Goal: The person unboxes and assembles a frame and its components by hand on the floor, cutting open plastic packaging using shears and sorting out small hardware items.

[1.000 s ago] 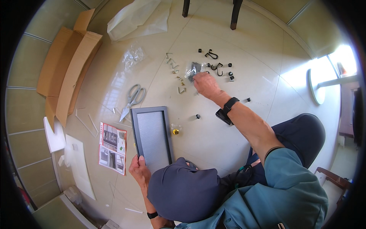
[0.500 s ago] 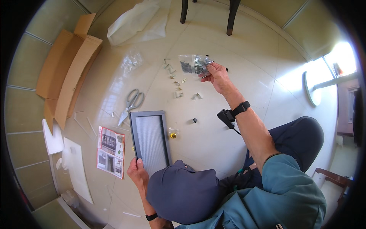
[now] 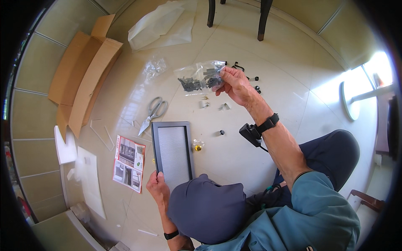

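My right hand pinches one end of a clear bag of small dark parts, held past the far end of the dark-framed panel, while my left hand is closed on that panel's left edge. Grey scissors lie near the panel's far left corner, a printed leaflet lies to its left, and a small yellow piece sits just to its right.

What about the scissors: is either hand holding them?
No: the scissors lie on the floor, while the left hand holds the dark-framed panel and the right hand the plastic bag.
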{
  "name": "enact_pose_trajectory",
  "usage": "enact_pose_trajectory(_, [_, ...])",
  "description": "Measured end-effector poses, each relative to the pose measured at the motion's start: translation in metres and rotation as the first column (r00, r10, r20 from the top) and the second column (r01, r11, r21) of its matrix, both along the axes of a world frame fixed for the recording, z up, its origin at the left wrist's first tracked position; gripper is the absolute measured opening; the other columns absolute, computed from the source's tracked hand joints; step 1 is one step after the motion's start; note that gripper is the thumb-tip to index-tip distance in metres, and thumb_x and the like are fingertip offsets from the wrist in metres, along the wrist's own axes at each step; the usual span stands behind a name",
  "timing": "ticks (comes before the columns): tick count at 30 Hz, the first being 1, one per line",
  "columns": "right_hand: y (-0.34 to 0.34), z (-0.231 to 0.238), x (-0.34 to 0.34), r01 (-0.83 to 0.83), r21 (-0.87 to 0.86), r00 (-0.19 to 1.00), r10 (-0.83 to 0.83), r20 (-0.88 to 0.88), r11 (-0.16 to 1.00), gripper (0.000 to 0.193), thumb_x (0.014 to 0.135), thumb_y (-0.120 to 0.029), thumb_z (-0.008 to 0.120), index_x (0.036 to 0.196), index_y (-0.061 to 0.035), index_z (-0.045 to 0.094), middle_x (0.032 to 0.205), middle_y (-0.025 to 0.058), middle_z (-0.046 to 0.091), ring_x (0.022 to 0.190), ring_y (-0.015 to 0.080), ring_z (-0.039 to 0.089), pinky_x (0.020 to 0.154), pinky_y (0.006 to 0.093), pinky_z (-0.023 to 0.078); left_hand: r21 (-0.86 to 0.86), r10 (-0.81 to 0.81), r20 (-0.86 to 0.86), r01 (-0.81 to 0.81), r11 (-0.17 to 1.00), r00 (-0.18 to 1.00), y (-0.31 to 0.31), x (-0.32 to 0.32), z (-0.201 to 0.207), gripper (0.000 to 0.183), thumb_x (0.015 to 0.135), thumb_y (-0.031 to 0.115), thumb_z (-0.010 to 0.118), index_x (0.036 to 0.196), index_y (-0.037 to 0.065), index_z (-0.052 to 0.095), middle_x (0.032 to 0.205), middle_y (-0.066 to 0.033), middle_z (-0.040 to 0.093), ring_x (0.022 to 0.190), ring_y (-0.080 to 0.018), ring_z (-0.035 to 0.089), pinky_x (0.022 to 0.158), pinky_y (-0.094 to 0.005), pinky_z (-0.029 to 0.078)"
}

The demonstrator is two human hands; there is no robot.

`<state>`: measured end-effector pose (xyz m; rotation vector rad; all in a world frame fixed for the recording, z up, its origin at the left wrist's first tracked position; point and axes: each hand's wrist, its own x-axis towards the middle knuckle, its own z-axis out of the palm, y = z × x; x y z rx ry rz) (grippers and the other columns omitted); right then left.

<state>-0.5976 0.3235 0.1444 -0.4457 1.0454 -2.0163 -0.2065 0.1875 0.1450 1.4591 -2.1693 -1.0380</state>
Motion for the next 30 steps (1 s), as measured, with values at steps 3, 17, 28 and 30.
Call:
enact_pose_trajectory(3, [-0.002, 0.002, 0.003, -0.016, -0.022, 1.0, 0.016, 0.013, 1.0, 0.023, 0.099, -0.021, 0.058, 0.108, -0.0005, 0.064, 0.093, 0.01, 0.071, 0.076, 0.0189, 0.07, 0.064, 0.0315, 0.056, -0.008, -0.007, 0.021, 0.008, 1.0, 1.0, -0.001, 0.0, 0.002, 0.019, 0.091, 0.007, 0.055, 0.099, -0.006, 0.065, 0.07, -0.0068, 0.058, 0.061, -0.014, 0.048, 0.057, -0.0315, 0.041])
enact_pose_trajectory(17, [-0.007, -0.011, 0.004, -0.013, -0.023, 0.999, 0.014, 0.052, 1.0, 0.023, 0.099, -0.023, 0.058, 0.104, -0.0009, 0.063, 0.088, 0.009, 0.07, 0.073, 0.0174, 0.069, 0.063, 0.032, 0.056, -0.031, -0.014, 0.076, 0.016, 0.999, 0.997, -0.003, -0.003, 0.007, 0.019, 0.091, 0.008, 0.055, 0.096, -0.007, 0.064, 0.066, -0.0037, 0.05, 0.061, -0.0124, 0.043, 0.056, -0.0315, 0.037])
enact_pose_trajectory(28, [-0.007, -0.012, 0.003, 0.011, -0.038, 0.996, -0.007, 0.09, 0.999, 0.023, 0.099, -0.023, 0.059, 0.105, -0.0014, 0.064, 0.086, 0.0073, 0.069, 0.07, 0.0155, 0.066, 0.06, 0.0315, 0.056, 0.003, -0.01, 0.092, 0.009, 1.0, 0.996, -0.003, -0.007, 0.01, 0.018, 0.091, 0.006, 0.054, 0.098, -0.007, 0.065, 0.067, -0.0033, 0.051, 0.061, -0.0118, 0.043, 0.056, -0.0296, 0.037])
enact_pose_trajectory(30, [-0.006, -0.012, 0.003, 0.013, -0.037, 0.996, -0.009, 0.085, 0.999, 0.023, 0.099, -0.023, 0.059, 0.105, -0.0015, 0.064, 0.085, 0.0071, 0.069, 0.07, 0.0154, 0.066, 0.06, 0.0315, 0.056, 0.006, -0.012, 0.092, 0.012, 1.0, 0.996, -0.004, -0.005, 0.009, 0.018, 0.091, 0.006, 0.055, 0.098, -0.007, 0.065, 0.067, -0.0034, 0.052, 0.061, -0.0118, 0.043, 0.056, -0.0297, 0.037])
